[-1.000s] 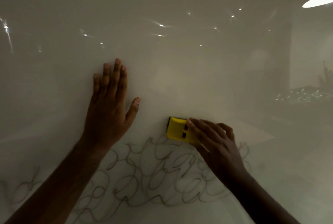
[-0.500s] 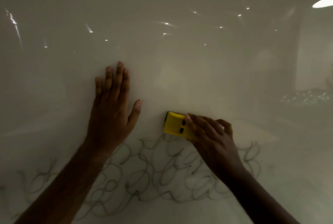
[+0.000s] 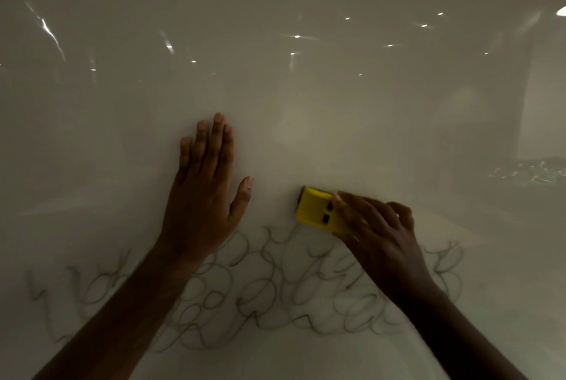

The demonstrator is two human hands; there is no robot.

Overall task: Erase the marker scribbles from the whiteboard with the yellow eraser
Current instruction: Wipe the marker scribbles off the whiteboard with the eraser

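Note:
The whiteboard [image 3: 306, 98] fills the view. Grey looping marker scribbles [image 3: 269, 291] run across its lower half, from the far left to past my right wrist. My right hand [image 3: 379, 232] grips the yellow eraser [image 3: 315, 209] and holds it flat on the board just above the top edge of the scribbles; its right end is hidden under my fingers. My left hand [image 3: 205, 193] lies flat on the board to the left of the eraser, fingers straight and pointing up, thumb spread. My left forearm covers part of the scribbles.
The glossy board shows reflections of ceiling lights [image 3: 297, 36] across its upper part and a dim reflected room [image 3: 533, 171] at the right edge.
The view has drifted, so more scribbles show at the lower left. The eraser stays at the scribbles' top edge with barely any shift. My left hand has kept its place on the board.

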